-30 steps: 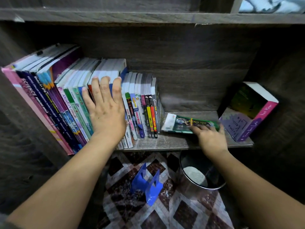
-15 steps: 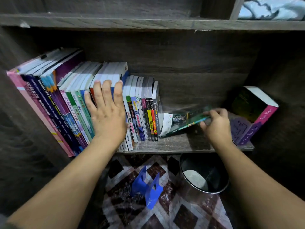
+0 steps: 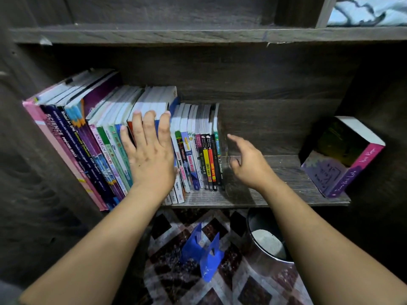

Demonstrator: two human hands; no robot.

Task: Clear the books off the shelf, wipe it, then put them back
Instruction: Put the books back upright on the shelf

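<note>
A row of upright books fills the left half of the dark wooden shelf, leaning slightly left. My left hand presses flat, fingers straight, against the spines in the middle of the row. A thin green book stands upright at the row's right end. My right hand hovers just right of it, fingers loosely spread, holding nothing. A thick purple and pink book leans against the shelf's right wall.
Below the shelf, a blue bookend lies on the patterned floor beside a round metal bin. A pale blue cloth sits on the upper shelf at top right. Bare shelf lies between the row and the purple book.
The thin green book went from lying flat to upright at the row's right end. My right hand tipped it up, then let go. My left hand stayed pressed on the spines.
</note>
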